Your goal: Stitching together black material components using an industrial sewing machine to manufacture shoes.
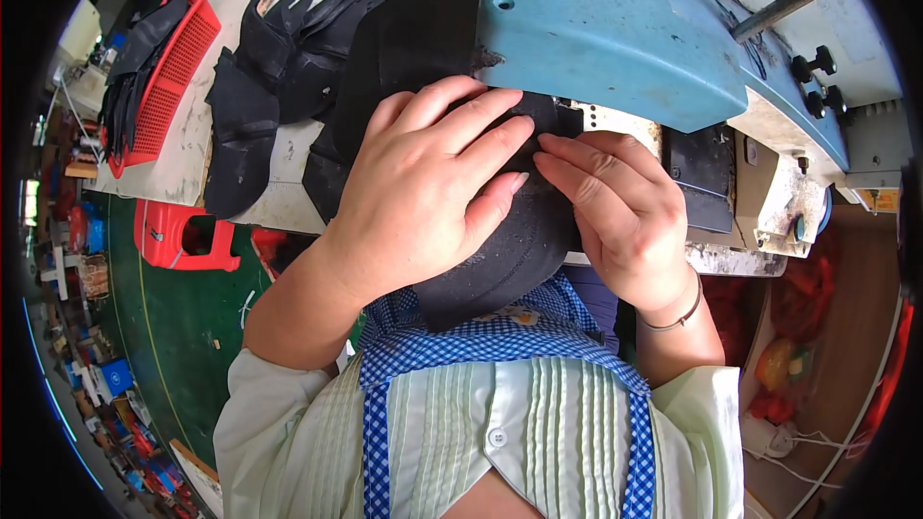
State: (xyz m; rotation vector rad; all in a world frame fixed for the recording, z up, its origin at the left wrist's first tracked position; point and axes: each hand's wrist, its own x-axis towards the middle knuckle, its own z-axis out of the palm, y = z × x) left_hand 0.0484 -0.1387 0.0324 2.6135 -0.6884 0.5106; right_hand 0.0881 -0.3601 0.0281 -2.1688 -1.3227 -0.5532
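Head view: the left hand lies spread on a curved, black, bendy sheet. The right hand pinches it

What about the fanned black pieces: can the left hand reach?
Probably yes: the fanned black pieces lie left of the left hand, nothing tall between, but it would have to leave the black sheet beneath.

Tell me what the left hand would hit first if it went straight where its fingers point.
The left hand would probably meet the blue machine cover just ahead, though depth is unclear and it might slip underneath.
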